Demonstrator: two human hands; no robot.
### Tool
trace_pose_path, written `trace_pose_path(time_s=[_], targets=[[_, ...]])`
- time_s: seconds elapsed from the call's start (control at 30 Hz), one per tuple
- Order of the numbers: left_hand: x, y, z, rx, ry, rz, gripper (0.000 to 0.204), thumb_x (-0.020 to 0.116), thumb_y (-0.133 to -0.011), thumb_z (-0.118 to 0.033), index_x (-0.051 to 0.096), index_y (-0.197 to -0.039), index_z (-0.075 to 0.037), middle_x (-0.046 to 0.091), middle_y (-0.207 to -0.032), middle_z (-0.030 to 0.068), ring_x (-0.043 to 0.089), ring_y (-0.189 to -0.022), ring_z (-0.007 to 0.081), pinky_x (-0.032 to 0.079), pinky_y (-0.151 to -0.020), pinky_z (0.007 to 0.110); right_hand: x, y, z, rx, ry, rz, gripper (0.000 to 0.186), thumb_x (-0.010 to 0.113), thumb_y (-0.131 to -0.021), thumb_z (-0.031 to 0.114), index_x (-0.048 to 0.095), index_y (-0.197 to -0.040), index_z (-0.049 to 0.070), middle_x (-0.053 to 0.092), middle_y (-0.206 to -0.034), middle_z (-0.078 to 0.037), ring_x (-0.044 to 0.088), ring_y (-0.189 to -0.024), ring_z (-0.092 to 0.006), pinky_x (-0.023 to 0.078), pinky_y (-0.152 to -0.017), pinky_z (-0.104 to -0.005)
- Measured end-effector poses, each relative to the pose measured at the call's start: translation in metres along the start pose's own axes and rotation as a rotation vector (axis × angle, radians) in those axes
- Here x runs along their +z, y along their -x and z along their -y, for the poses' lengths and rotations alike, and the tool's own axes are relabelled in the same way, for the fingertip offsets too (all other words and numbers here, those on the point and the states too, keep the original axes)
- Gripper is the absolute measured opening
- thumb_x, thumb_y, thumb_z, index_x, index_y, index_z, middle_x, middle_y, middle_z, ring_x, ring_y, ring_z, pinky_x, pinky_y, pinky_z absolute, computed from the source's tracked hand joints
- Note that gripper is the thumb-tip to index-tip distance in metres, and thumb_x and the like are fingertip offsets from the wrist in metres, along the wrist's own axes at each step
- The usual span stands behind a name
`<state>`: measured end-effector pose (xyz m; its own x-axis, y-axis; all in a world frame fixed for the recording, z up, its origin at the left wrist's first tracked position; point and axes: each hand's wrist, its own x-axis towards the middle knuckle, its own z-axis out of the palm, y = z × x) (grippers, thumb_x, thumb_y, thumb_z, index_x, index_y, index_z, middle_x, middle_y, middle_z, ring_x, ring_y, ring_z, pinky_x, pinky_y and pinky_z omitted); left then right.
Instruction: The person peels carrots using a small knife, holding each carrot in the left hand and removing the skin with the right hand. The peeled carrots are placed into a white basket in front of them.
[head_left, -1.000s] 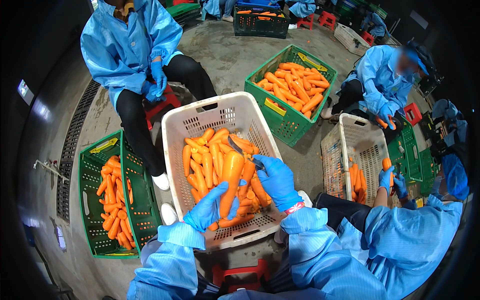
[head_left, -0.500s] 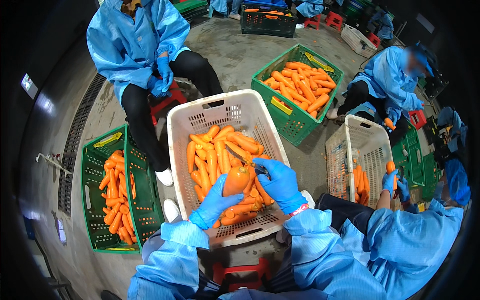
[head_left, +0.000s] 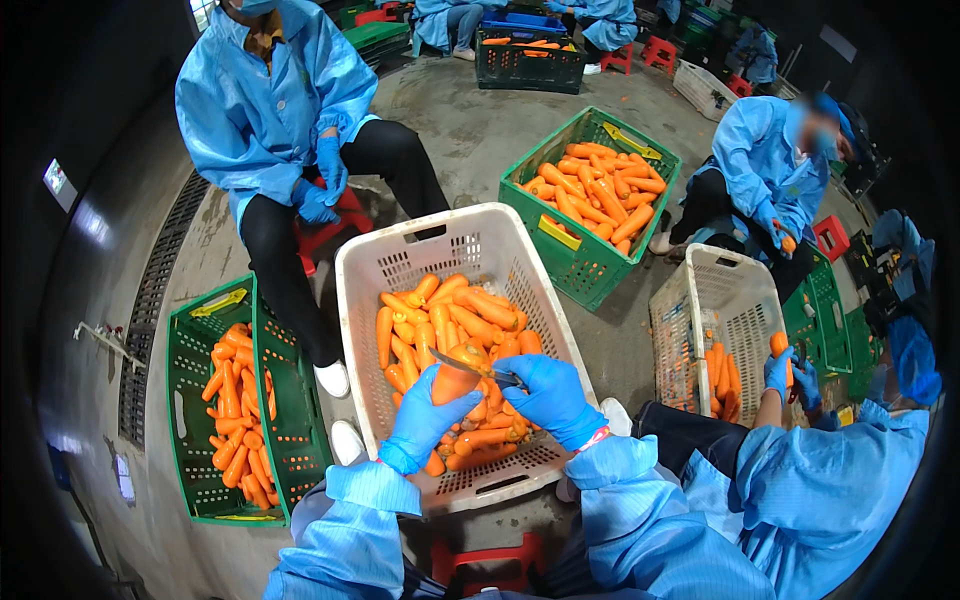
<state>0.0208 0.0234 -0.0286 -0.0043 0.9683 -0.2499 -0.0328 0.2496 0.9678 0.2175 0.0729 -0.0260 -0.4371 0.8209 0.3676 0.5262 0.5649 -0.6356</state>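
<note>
Over a white perforated crate [head_left: 365,300] of carrots, my gloved left hand [head_left: 425,418] is closed around a thick carrot [head_left: 452,383], its blunt top end facing up and away from me. My gloved right hand [head_left: 553,400] grips a knife [head_left: 470,366]; the blade lies across the top end of that carrot. Part of the knife's handle is hidden in my fingers. Loose carrots [head_left: 465,310] are heaped in the crate below both hands.
A green crate of carrots [head_left: 232,420] stands at left, another green crate [head_left: 585,262] at the far right. A seated person [head_left: 275,110] faces me across the white crate. Beside me on the right, a co-worker [head_left: 830,480] works at a second white crate [head_left: 680,340].
The knife blade has come down from above onto the carrot's top end. The carrot has tilted in my left hand. The whole view has shifted slightly, so the crates sit lower.
</note>
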Motion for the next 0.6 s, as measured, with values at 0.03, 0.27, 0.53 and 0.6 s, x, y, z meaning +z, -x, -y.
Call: trace_pose_path(time_s=[0.03,0.27,0.53,0.6], targets=[[-0.001,0.001,0.000,-0.005,0.001,-0.001,0.045,0.075,-0.077,-0.022,0.053,-0.113,-0.005,0.061,-0.085,0.0012,0.055,-0.063,0.0070,0.046,-0.051,0.022,0.001,0.000,0.001,-0.004,0.009,0.003,0.024,0.067,-0.073,0.016,0.064,-0.097,0.013,0.063,-0.080,-0.007,0.063,-0.072,-0.0258,0.051,-0.064,-0.0362],[0.003,0.003,0.000,0.035,-0.008,-0.016,0.045,0.073,-0.078,-0.020,0.052,-0.114,-0.003,0.061,-0.085,0.0018,0.055,-0.063,0.0073,0.047,-0.055,0.022,0.000,0.002,0.006,-0.003,0.013,-0.020,0.023,0.066,-0.073,0.015,0.064,-0.096,0.015,0.063,-0.078,-0.006,0.062,-0.071,-0.0257,0.050,-0.063,-0.0361],[0.001,0.009,-0.010,-0.083,-0.087,0.028,0.044,0.072,-0.079,-0.014,0.053,-0.118,-0.004,0.062,-0.082,0.0022,0.056,-0.060,0.0076,0.045,-0.049,0.021,0.013,0.004,0.002,0.063,0.104,-0.007,0.010,0.063,-0.076,0.015,0.058,-0.085,0.015,0.062,-0.074,-0.005,0.062,-0.069,-0.0261,0.048,-0.057,-0.0377],[0.004,0.010,-0.017,-0.035,-0.177,-0.019,0.044,0.073,-0.079,-0.015,0.054,-0.117,-0.004,0.062,-0.079,0.0026,0.056,-0.060,0.0082,0.046,-0.049,0.022,0.020,0.006,0.000,0.089,0.131,-0.026,0.010,0.063,-0.076,0.014,0.057,-0.084,0.015,0.061,-0.073,-0.005,0.062,-0.068,-0.0263,0.047,-0.056,-0.0380]])
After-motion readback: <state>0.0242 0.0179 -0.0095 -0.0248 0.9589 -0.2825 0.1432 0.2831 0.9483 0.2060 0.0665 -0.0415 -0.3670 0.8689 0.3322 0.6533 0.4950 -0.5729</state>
